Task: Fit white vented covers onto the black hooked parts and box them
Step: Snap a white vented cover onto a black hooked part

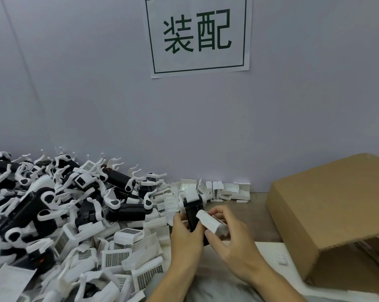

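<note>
Holding a black part (193, 216) upright over the counter (249, 216), the left hand (185, 238) has its fingers wrapped round the lower body, seemingly to steady it while the cover goes on

Right hand (232, 240): pinching a white cover (212, 223) between thumb and fingertips, tilted and touching the part's right side; judged to be lining up for the fit, not yet seated

Both wrists raised, palms turned toward each other, forearms coming in from the lower edge

Pile of black parts and white covers (60, 214): heaped on the left, within the left hand's reach, likely the stock

Loose white covers (225, 190): along the wall behind the hands

Cardboard box (332, 214): to the right, a flap leaning over its opening; contents mostly hidden

Paper sign (198, 35): on the wall above
</note>
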`<state>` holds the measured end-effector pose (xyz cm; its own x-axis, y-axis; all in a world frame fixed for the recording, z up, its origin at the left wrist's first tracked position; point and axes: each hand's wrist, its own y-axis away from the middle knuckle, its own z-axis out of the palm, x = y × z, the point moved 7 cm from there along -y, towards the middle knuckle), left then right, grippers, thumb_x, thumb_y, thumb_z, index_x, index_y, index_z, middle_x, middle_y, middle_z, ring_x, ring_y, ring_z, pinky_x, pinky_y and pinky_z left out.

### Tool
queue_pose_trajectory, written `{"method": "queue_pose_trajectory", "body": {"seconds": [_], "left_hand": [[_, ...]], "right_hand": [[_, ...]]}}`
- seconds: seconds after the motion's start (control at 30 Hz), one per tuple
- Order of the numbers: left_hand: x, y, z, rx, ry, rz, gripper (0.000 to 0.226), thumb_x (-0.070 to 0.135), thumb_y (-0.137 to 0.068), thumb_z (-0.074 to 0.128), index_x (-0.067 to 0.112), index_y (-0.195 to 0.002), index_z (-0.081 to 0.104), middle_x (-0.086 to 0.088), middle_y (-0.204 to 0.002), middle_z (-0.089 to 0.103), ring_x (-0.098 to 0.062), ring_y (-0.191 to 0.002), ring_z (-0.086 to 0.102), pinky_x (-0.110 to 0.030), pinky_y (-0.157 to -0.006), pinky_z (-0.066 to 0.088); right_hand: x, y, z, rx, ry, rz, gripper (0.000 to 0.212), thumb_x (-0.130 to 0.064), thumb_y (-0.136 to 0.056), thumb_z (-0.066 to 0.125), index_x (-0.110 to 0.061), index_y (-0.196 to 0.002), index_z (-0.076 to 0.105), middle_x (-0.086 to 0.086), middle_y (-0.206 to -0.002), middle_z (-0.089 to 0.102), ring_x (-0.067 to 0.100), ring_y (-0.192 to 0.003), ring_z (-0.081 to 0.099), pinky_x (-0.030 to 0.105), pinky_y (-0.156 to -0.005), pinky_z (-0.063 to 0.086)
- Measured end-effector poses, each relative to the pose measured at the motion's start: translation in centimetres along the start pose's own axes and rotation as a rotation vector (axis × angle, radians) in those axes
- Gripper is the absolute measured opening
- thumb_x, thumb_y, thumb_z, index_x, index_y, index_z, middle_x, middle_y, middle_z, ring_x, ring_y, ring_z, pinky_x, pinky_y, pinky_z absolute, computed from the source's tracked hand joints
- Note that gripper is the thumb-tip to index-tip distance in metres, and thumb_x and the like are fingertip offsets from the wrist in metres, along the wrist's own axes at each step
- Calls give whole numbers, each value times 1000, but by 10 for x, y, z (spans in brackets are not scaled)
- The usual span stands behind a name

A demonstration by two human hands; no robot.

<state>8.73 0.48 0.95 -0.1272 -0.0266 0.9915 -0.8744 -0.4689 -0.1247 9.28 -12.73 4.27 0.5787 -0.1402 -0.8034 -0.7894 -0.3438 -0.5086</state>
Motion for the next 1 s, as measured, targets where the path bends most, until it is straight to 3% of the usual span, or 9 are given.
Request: {"method": "queue_pose_trajectory", "body": {"seconds": [0.13, 0.23, 0.37, 0.5, 0.63, 0.77, 0.83, 0.9, 1.0], "left_hand": [[-3, -1, 4, -27, 45, -32, 26, 27, -90, 73, 23, -108, 54, -7, -110, 68, -23, -102, 69, -48, -93, 56], [-1, 0, 6, -40, 12, 2, 24, 27, -90, 74, 27, -104, 54, -3, -106, 69, -19, -98, 69, -46, -90, 58], [0, 2, 9, -63, -15, 21, 23, 28, -90, 74, 29, -101, 54, 2, -100, 69, -13, -92, 70, -43, -87, 59], [4, 4, 11, -91, -83, 81, 23, 27, -90, 73, 29, -101, 53, 1, -98, 70, -16, -91, 70, -46, -85, 59], [4, 3, 7, -71, -118, 129, 23, 26, -90, 73, 29, -102, 54, 3, -93, 71, -11, -85, 71, -42, -81, 60], [4, -1, 0, -6, -138, 147, 24, 26, -91, 72, 27, -107, 53, 7, -93, 69, -3, -86, 67, -18, -72, 54], [3, -2, -1, 12, -145, 141, 25, 25, -92, 71, 25, -109, 52, 8, -93, 67, 1, -83, 65, -10, -65, 48], [3, -3, -3, 30, -140, 128, 21, 26, -93, 70, 28, -102, 51, 8, -90, 67, 6, -77, 64, -7, -62, 45], [1, -4, -4, 34, -111, 98, 19, 27, -95, 67, 24, -105, 51, 7, -93, 67, 2, -79, 64, -8, -61, 45]], "right_hand": [[6, -2, -7, 130, -1, 57, 14, -17, -99, 59, -27, -93, 67, -2, -82, 69, 2, -69, 63, 15, -58, 46], [20, -2, -28, 357, 4, 155, 28, -19, -100, 54, -17, -75, 66, 7, -67, 64, 10, -58, 60, 24, -55, 45], [37, 3, -47, 512, -80, 307, 19, -7, -95, 53, -20, -87, 64, 0, -73, 70, 15, -65, 70, 37, -58, 54], [31, 1, -29, 304, 9, 263, 29, -5, -92, 56, -34, -98, 56, 1, -81, 66, 14, -61, 62, 27, -52, 54], [16, 0, -9, 45, 12, 147, 29, -16, -95, 58, -41, -109, 53, -6, -91, 67, 6, -68, 58, 26, -61, 50], [13, 4, 2, -168, 28, 152, 54, -25, -91, 50, -58, -130, 34, -40, -116, 52, -11, -102, 54, 7, -77, 43], [11, 5, 4, -217, 50, 133, 59, -22, -98, 53, -71, -121, 32, -43, -116, 48, -10, -101, 55, 8, -74, 44], [14, 4, 4, -223, 36, 144, 50, -19, -99, 57, -64, -116, 43, -30, -108, 56, 1, -94, 60, 14, -67, 48], [20, 0, -4, -92, -5, 200, 20, -24, -94, 68, -34, -109, 60, -6, -92, 67, 13, -81, 65, 23, -59, 51]]}}
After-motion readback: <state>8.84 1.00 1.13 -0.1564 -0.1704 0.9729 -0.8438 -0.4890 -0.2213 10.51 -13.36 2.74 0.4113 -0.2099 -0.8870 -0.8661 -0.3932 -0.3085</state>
